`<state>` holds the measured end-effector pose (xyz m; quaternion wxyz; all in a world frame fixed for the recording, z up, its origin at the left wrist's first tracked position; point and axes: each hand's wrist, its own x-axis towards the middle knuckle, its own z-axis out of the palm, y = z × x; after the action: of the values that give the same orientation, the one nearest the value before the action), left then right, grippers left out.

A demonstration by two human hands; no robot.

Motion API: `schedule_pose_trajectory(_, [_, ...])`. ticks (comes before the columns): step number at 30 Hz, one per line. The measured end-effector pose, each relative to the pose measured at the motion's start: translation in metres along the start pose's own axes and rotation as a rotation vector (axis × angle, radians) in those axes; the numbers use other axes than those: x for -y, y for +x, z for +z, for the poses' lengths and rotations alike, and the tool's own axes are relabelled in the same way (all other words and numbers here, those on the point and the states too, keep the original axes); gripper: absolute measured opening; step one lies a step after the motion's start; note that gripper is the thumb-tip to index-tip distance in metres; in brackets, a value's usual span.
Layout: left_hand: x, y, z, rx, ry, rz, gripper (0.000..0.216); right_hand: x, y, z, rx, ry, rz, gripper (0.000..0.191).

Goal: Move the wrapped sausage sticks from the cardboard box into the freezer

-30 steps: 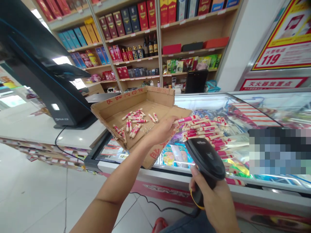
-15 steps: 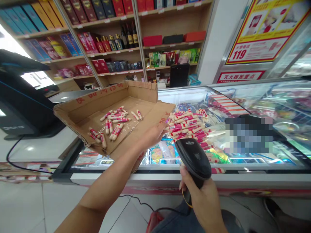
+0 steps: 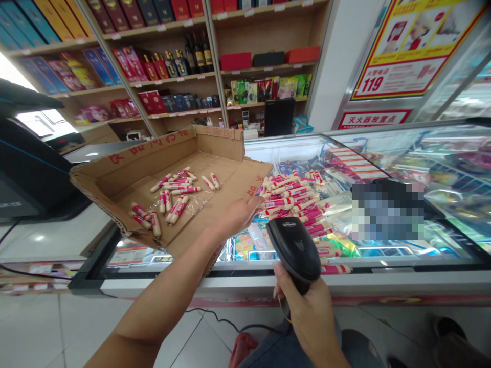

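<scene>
My left hand [image 3: 245, 210] reaches across the cardboard tray's right side, fingers closed on the end of a wrapped sausage [image 3: 279, 203] with a pink-red label. That sausage lies at the edge of a heap of similar sausages [image 3: 303, 194] on the freezer's glass top. Gripped by its handle in my right hand [image 3: 312, 314] is a black barcode scanner [image 3: 295, 248], its head tilted up toward the heap, just below the held sausage. Several more sausages [image 3: 178, 209] lie loose inside the open cardboard tray [image 3: 233, 176], left of the heap.
The freezer [image 3: 245, 280] spans the view, with packaged goods under its glass. A black monitor-like device [image 3: 23, 168] stands on a white counter at the left. A dark, blurred-out item [image 3: 387, 209] lies at the right. Stocked shelves [image 3: 172, 76] line the back. A cable hangs below the scanner.
The view has shifted slightly, so the scene sits a little further left. Both hands keep their holds on the sausage and the scanner; little else differs.
</scene>
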<state>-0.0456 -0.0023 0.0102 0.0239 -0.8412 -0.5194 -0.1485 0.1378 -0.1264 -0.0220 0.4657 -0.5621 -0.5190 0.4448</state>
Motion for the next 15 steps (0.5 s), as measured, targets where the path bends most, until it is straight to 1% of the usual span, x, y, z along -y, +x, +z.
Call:
schedule_pose_trajectory(5, [-0.0013,0.0002,-0.0018,0.023,0.026,0.000,0.025,-0.0004,0.0029,-0.0007,0.014,0.017,-0.017,0.038])
schedule_pose_trajectory(9, [-0.0019,-0.0001,-0.0029,0.022,0.024,0.006,0.025,-0.0021,0.0047,-0.0014,0.059,0.040,-0.015,0.037])
schedule_pose_trajectory(15, [0.0021,0.0002,0.0021,0.001,-0.006,0.013,0.029,0.0006,0.0025,-0.0015,0.049,0.029,0.016,0.040])
